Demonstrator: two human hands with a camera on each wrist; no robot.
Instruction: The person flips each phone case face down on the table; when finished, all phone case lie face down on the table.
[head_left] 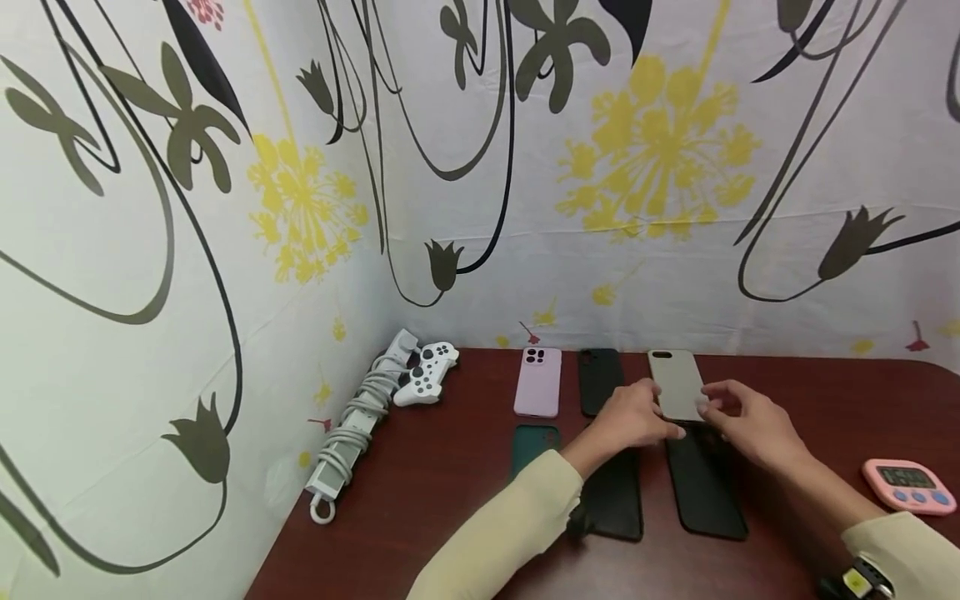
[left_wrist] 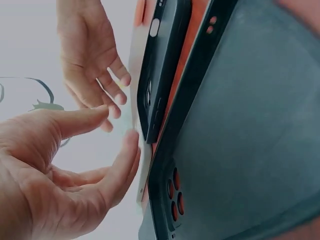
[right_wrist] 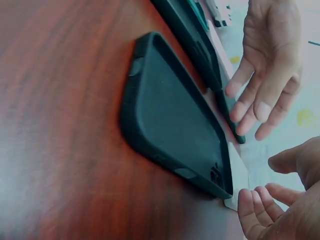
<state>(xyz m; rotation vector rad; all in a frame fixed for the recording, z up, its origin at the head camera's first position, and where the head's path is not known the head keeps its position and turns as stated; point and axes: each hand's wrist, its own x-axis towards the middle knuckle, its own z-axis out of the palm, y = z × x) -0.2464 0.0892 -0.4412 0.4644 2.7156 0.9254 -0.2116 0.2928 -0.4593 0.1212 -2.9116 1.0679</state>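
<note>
Several phone cases lie in two rows on the table. At the far right of the back row is a light grey case (head_left: 677, 385), with a hand at either side of it. My left hand (head_left: 633, 414) is by its left edge, fingers loosely bent. Near its right edge is my right hand (head_left: 756, 427), thumb and fingers apart. Whether fingertips touch the case cannot be told. Just in front lies a black case (head_left: 705, 487), its hollow side up in the right wrist view. Another black case (head_left: 618, 500) is partly hidden by my left arm.
Further left are a dark case (head_left: 598, 375), a lilac case (head_left: 538, 387) and a teal case (head_left: 529, 448). A white game controller (head_left: 427, 375) and a cord-wrapped power strip (head_left: 360, 417) lie along the left wall. A pink timer (head_left: 909, 487) sits at right.
</note>
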